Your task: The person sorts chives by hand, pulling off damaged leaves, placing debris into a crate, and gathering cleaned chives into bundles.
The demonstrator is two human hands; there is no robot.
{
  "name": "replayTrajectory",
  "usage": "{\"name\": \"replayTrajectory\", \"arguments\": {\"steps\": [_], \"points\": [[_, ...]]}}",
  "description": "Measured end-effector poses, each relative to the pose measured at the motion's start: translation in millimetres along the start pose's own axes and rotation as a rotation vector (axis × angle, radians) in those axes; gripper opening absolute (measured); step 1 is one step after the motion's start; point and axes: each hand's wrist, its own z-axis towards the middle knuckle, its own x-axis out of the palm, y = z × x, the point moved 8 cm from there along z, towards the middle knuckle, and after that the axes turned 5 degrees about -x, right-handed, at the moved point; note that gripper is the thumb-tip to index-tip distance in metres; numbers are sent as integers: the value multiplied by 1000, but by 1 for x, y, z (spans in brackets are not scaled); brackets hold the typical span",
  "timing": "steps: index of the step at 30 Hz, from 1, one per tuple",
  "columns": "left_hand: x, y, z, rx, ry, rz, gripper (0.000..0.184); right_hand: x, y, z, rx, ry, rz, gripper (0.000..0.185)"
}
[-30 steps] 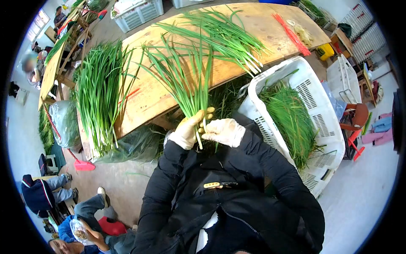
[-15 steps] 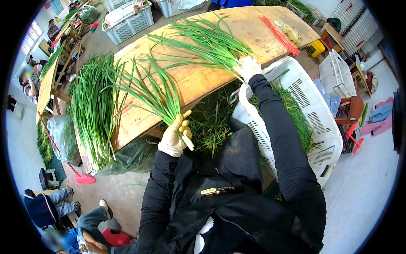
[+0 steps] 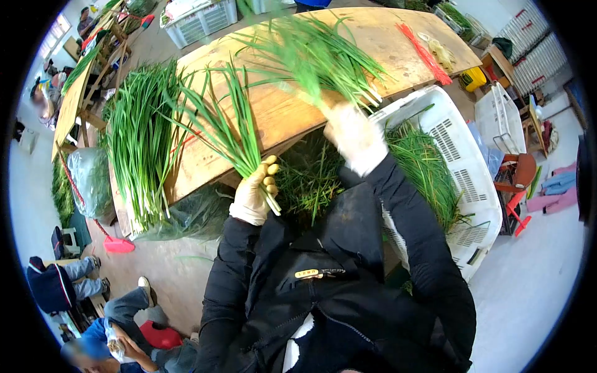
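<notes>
My gloved left hand (image 3: 254, 191) is closed round the white ends of a bunch of long green stalks (image 3: 239, 130), whose leaves fan over the table edge. My right hand (image 3: 354, 133), gloved and smeared by motion, grips some blurred green stalks (image 3: 305, 68) by their lower ends, in front of the table. Beyond it a loose pile of stalks (image 3: 351, 56) lies on the wooden table (image 3: 280, 115). A large heap of stalks (image 3: 140, 137) covers the table's left end.
A white crate (image 3: 457, 143) with loose greens stands at the right. Red ties (image 3: 424, 53) and pale gloves (image 3: 440, 53) lie on the table's far right. Plastic bags (image 3: 93, 180) hang at the left. A seated person (image 3: 134, 323) is at the lower left.
My right hand has come back from the pile toward me, lifting some stalks. My left hand, which moved left with its bunch earlier, keeps hold of it.
</notes>
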Motion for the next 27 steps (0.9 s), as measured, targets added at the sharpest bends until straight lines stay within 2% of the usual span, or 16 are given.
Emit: {"name": "replayTrajectory", "arguments": {"steps": [1,2,4,7,10,12,14,16,18,19,20,22,23,26,27], "points": [[0,2,-2,-3,-7,47,31,28,12,-15,-51,226,306,40],[-2,4,-5,-6,-76,71,31,35,19,-33,-137,145,555,42],[-8,5,-7,-11,-87,134,36,43,4,-51,218,250,895,36],[-12,6,-6,2,-124,114,33,20,-27,-63,242,-207,594,18],[-13,5,-5,59,-227,167,34,39,-33,-78,398,-84,722,19],[-15,5,0,95,-213,260,35,37,-15,-70,261,-131,563,21],[-14,6,7,104,-183,209,36,20,11,-58,120,-283,559,27],[-13,6,10,76,-236,199,35,23,34,-49,89,-189,545,33],[-10,9,23,13,-126,81,31,28,57,-38,88,31,596,39],[4,12,28,-29,63,3,32,37,65,-34,23,110,530,44],[8,14,30,-30,103,26,35,53,69,-31,26,204,510,42],[15,13,28,-42,121,66,36,50,75,-24,-31,128,608,38],[10,11,27,-14,105,70,37,57,70,-27,60,231,667,34],[0,2,20,44,65,101,34,58,68,-40,53,266,573,35],[-2,2,17,32,51,114,34,52,72,-42,38,238,636,39]]}}
